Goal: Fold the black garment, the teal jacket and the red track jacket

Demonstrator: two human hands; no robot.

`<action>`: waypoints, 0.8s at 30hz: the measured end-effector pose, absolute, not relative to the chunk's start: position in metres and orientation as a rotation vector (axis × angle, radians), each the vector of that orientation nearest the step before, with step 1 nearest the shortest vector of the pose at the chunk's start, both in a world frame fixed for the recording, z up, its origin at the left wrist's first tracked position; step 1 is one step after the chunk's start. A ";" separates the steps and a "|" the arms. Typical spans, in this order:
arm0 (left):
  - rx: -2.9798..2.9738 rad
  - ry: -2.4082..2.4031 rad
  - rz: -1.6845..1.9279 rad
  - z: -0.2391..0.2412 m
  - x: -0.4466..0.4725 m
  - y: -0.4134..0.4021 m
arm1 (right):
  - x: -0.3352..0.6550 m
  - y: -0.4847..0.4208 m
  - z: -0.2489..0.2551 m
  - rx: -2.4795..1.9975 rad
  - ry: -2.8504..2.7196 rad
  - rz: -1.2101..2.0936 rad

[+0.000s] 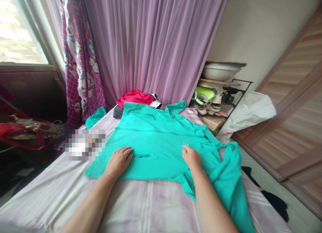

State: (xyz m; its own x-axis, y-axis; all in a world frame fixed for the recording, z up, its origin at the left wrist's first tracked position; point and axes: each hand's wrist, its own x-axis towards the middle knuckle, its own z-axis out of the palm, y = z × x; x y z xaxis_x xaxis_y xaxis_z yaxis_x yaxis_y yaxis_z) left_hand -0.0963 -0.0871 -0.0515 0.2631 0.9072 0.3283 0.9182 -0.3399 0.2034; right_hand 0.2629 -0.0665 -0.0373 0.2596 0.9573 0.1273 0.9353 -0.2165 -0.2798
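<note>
A: Where does the teal garment [156, 139] lie?
B: It lies spread on the bed [141, 206], across the middle of the scene, its straight edge to the left. One sleeve [233, 182] runs down the right side towards the near edge; the cloth at the right is bunched.

A: How is the left hand [119, 162] placed?
B: Palm down on the near left part of the garment, its fingers extended and close together, just left of a short dark zip [144, 156].

A: And the right hand [191, 157]?
B: It rests on the garment right of the zip, fingers bent inward and narrow. Whether they pinch the cloth cannot be told.

A: What lies beyond?
B: At the far end of the bed, a red garment [136, 97] sits behind the teal one. A smaller teal cloth [96, 117] lies at the far left edge. A purple curtain [156, 42] hangs behind; at the far right, a rack [243, 89] carries a pale basin [220, 72] above shoes [213, 107], with a white bag [254, 110] beside it.
</note>
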 end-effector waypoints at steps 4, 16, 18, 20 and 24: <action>-2.367 -1.897 -0.550 -0.059 -0.106 -0.097 | 0.260 -0.083 -0.038 -2.152 -1.781 0.202; -2.390 -1.935 -0.500 -0.053 -0.103 -0.100 | 0.247 -0.103 -0.041 -2.053 -1.820 0.166; -2.384 -1.929 -0.532 -0.054 -0.104 -0.099 | 0.247 -0.102 -0.043 -2.050 -1.811 0.153; -2.389 -1.939 -0.541 -0.055 -0.104 -0.098 | 0.247 -0.101 -0.046 -2.055 -1.799 0.137; -2.411 -1.993 -0.515 -0.053 -0.104 -0.098 | 0.248 -0.100 -0.050 -2.076 -1.794 0.113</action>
State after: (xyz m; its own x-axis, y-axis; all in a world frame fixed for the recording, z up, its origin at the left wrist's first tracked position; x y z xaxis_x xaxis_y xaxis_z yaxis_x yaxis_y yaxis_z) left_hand -0.1039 -0.0977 -0.0530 0.1566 0.9607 0.2292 0.9514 -0.2091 0.2262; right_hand 0.2478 -0.0998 -0.0495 0.1757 0.9655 0.1922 0.9339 -0.1017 -0.3428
